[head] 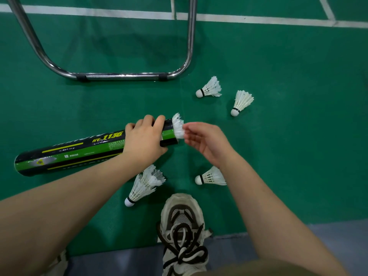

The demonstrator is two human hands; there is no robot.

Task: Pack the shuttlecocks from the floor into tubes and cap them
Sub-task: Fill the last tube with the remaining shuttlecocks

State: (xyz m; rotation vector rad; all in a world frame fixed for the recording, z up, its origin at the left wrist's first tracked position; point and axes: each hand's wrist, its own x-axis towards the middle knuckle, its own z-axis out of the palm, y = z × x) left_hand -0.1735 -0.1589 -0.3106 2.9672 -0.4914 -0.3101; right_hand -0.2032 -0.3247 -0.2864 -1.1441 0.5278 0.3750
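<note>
Left hand (143, 140) is wrapped round the black-green tube (79, 154) just behind its open mouth, with the fingers curled over the top, a firm grip. The tube's long axis runs low-left to up-right, the far end is down toward the left edge of the green court floor (278, 156), and the mouth faces the right hand (205, 144). Shuttlecock in the mouth (177, 126) has its cork end inside and its feather skirt sticking out. Right fingers are loosely curved, tips at the feather rim – can't tell whether they pinch it or just touch it.

Key relation: the skirt lies directly left of the right fingertips, in line with the tube axis, so the push probably goes along that axis, toward the left hand. The right hand is the nearer one and the left only steadies.

Four loose lots are on the floor:
- upper shuttlecock (210, 89), beyond the mouth
- outer shuttlecock (242, 102), toward the right edge
- near shuttlecock (212, 176), partly under the right wrist
- feather bunch (145, 184), under the left forearm – possibly two nested, hard to tell

All four look closer to the right hand. No cap is visible. A chrome chair frame (123, 76) stands toward the far edge, and a shoe (182, 226) is at the near edge
</note>
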